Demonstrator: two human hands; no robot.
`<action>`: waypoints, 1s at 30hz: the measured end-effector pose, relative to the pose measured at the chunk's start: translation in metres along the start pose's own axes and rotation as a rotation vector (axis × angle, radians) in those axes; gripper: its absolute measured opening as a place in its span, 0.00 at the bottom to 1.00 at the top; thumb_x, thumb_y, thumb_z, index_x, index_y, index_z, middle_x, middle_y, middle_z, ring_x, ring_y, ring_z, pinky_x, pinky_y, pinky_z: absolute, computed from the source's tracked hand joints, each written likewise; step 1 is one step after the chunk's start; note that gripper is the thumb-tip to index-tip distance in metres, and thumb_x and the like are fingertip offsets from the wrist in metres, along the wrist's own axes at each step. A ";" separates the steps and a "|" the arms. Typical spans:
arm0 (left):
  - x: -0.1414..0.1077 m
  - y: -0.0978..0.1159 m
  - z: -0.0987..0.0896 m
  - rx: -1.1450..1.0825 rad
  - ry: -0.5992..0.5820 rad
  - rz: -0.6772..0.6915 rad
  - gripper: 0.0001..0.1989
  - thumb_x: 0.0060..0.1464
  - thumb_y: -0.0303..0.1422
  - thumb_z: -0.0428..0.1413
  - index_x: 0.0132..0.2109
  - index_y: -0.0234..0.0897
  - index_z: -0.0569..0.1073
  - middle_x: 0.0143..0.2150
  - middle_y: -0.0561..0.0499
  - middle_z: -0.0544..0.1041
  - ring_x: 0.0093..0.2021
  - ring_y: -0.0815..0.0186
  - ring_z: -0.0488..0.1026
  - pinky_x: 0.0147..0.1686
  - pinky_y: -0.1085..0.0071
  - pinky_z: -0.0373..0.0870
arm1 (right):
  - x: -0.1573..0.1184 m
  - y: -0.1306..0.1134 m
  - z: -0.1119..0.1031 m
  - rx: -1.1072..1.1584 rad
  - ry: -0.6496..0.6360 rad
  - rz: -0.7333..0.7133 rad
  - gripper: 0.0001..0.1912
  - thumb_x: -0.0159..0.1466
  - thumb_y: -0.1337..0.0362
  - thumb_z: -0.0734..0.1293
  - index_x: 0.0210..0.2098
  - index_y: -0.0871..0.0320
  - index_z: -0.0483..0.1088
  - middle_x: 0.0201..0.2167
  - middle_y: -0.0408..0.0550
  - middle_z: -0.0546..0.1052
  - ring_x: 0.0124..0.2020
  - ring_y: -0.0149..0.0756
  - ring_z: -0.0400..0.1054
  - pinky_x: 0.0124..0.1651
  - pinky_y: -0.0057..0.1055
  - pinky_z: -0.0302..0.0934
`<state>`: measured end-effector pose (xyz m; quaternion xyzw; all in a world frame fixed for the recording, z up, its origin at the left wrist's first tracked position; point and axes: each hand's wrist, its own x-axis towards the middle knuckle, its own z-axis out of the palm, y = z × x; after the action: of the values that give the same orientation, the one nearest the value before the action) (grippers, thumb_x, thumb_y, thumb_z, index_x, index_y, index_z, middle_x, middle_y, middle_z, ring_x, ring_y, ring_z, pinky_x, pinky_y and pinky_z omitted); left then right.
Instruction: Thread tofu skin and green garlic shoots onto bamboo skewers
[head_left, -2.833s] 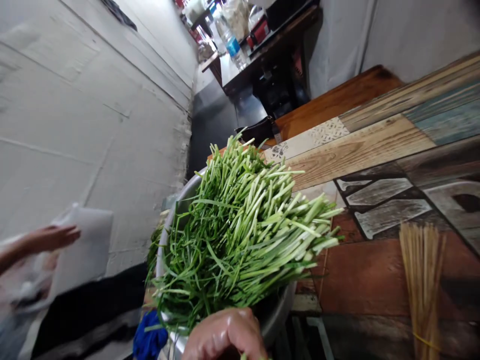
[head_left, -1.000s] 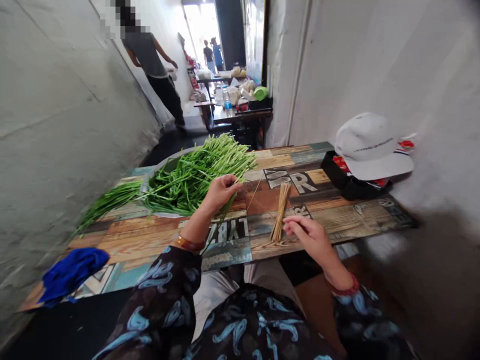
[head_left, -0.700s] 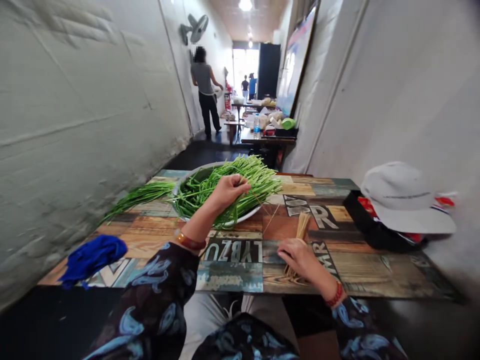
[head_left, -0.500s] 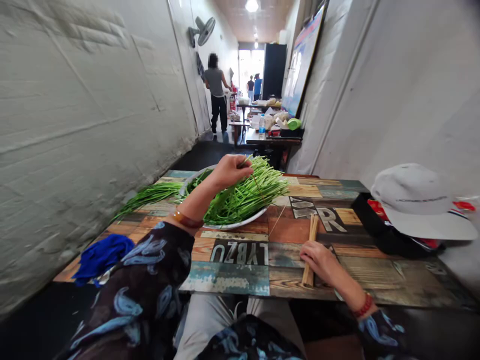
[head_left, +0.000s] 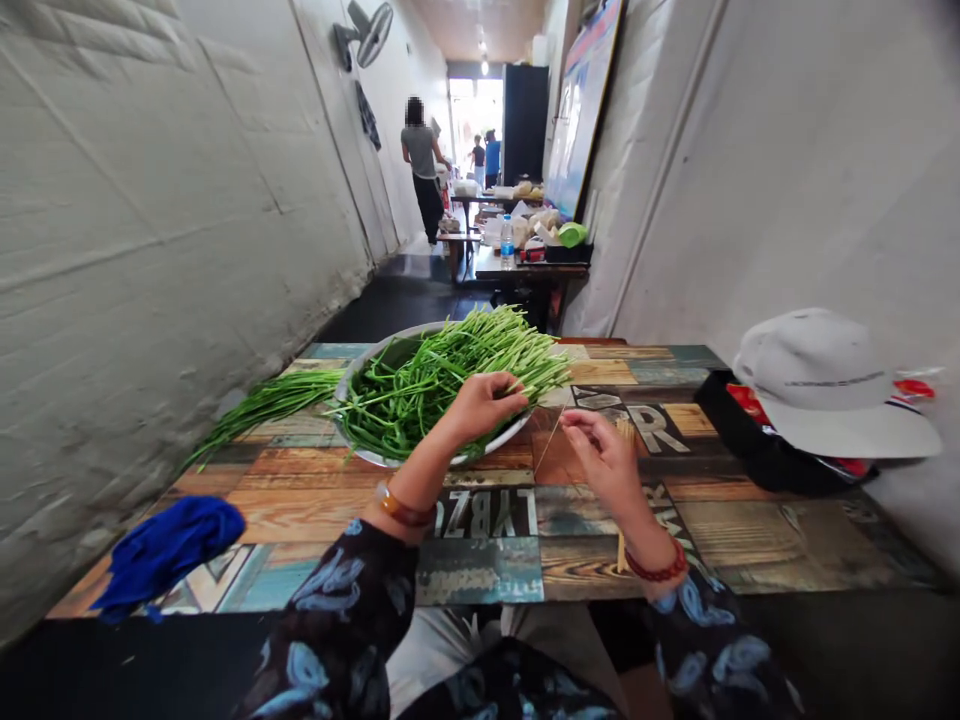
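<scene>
A large metal bowl (head_left: pixel 358 455) stands on the wood-patterned table, heaped with long green chive-like stalks (head_left: pixel 420 385). My left hand (head_left: pixel 487 405) is at the bowl's front right rim, thumb and fingers pressed together by the pale stalk ends. What it pinches is too small to make out. Just right of it is my right hand (head_left: pixel 600 455), raised, its fingertips closed together. A thin brown stick (head_left: pixel 550 442) slants beside those fingertips; I cannot tell whether they hold it. Under my right hand and wrist, a bundle of thin wooden sticks (head_left: pixel 625 430) is partly hidden.
More green stalks (head_left: pixel 262 405) lie left of the bowl. A blue cloth (head_left: pixel 172 550) sits at the left front edge. A white cap (head_left: pixel 832 385) rests on a black tray (head_left: pixel 739 440) at right. A person (head_left: pixel 421 165) stands farther back, near cluttered tables.
My left hand has come down and right, from above the stalks to the bowl's rim. My right hand has left the stick bundle and moved up and left.
</scene>
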<state>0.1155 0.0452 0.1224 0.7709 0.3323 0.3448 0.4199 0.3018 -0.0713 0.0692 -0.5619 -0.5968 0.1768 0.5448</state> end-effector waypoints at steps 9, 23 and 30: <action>-0.001 -0.005 0.004 -0.342 0.001 -0.127 0.13 0.48 0.39 0.63 0.33 0.32 0.73 0.28 0.53 0.72 0.29 0.70 0.67 0.31 0.74 0.64 | 0.031 -0.002 0.046 0.143 -0.195 0.095 0.13 0.69 0.54 0.63 0.41 0.57 0.73 0.24 0.40 0.74 0.18 0.27 0.66 0.24 0.25 0.61; 0.010 -0.014 -0.001 -0.462 0.132 -0.230 0.15 0.52 0.43 0.61 0.38 0.35 0.80 0.29 0.51 0.74 0.29 0.69 0.66 0.30 0.71 0.63 | 0.045 -0.002 0.031 0.304 -0.248 0.258 0.14 0.69 0.55 0.65 0.47 0.57 0.73 0.24 0.40 0.74 0.16 0.23 0.64 0.19 0.21 0.61; 0.013 -0.021 0.005 -0.411 0.142 -0.168 0.10 0.54 0.37 0.60 0.38 0.35 0.81 0.30 0.51 0.73 0.28 0.70 0.65 0.29 0.72 0.62 | 0.037 0.008 0.024 0.142 -0.146 0.175 0.12 0.69 0.58 0.65 0.46 0.56 0.76 0.24 0.42 0.76 0.20 0.28 0.69 0.23 0.25 0.66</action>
<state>0.1221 0.0630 0.1051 0.6127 0.3467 0.4226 0.5708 0.2938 -0.0267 0.0709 -0.5576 -0.5695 0.3057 0.5209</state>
